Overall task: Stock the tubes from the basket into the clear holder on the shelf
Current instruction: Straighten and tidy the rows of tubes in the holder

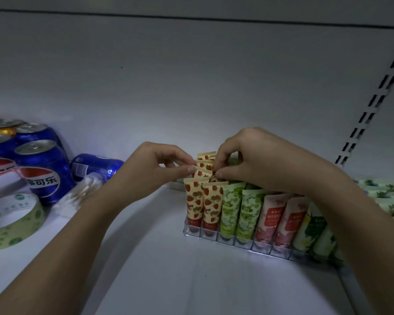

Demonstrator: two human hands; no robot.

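Seating a strawberry tube (204, 172) in the back rows, my left hand (155, 165) pinches its crimped top from the left and my right hand (248, 160) pinches it from above, fingers (190, 169) clamped. It stands in the clear holder (237, 243) on the shelf (168, 269), behind full front slots. Next I judge pressing it straight down. Neighbouring tubes crowd it; Pepsi cans (43, 169) and tape roll (11, 219) sit well left. The basket is out of view.
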